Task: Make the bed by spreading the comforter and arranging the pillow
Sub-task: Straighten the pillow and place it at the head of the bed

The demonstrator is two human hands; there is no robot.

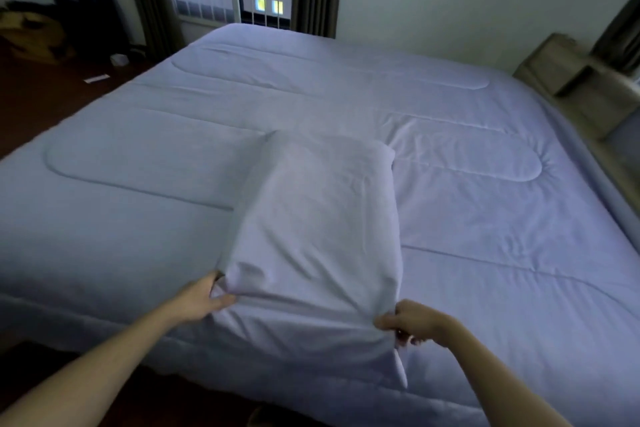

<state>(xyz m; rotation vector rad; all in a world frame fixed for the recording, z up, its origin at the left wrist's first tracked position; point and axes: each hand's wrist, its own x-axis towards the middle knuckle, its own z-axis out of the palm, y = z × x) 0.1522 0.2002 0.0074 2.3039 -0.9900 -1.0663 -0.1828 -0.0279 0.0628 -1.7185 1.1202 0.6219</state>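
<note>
The comforter was pale lavender-blue, quilted in long rounded channels. It lay spread flat over the whole bed, draping over the near and left edges, with light creases on its right half. The pillow, in a matching pale case, lay on the comforter at near centre, its long axis running near to far. The left hand gripped its near-left corner and the right hand pinched its near-right corner, where a loose flap hung down.

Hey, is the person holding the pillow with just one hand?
No, the left hand and the right hand each grip a near corner of the pillow.
</note>
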